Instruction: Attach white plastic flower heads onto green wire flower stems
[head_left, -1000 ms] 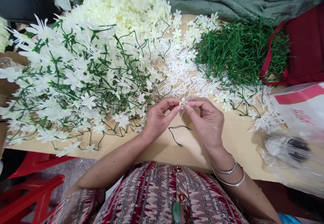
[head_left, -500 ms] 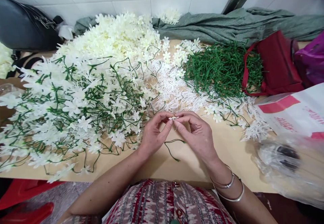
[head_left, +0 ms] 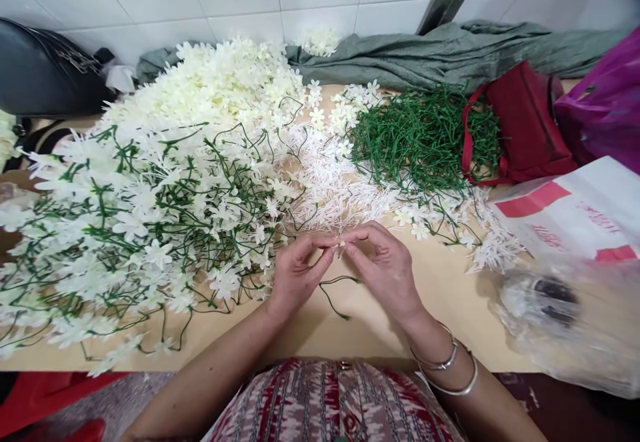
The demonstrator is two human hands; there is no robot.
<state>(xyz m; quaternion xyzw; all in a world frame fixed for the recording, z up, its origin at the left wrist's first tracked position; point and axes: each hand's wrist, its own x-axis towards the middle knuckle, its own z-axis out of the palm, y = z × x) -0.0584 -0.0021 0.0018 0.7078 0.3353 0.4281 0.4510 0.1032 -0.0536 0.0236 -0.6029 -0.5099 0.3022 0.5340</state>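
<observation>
My left hand (head_left: 300, 272) and my right hand (head_left: 386, 270) meet fingertip to fingertip over the table. Both pinch a small white artificial flower piece (head_left: 340, 245), mostly covered by the fingers, so its exact shape is unclear. Just below them, a forked green plastic stem (head_left: 332, 301) lies loose on the tabletop. Beyond the fingertips spreads a heap of thin white stamens (head_left: 333, 185). To the left is a large pile of white artificial flowers on green stems (head_left: 155, 222).
Loose cream blossoms (head_left: 215, 89) are heaped at the back left, near a black bag (head_left: 50, 69). Green stems (head_left: 415, 139) lie beside a red bag (head_left: 533, 125). At right are a purple bag (head_left: 600, 112), a printed white bag (head_left: 575, 209) and clear plastic (head_left: 585, 342).
The head view has shifted slightly, so the whole scene sits a little more to the left. Both hands remain pinched together, with the fingertips slightly rearranged around the white piece.
</observation>
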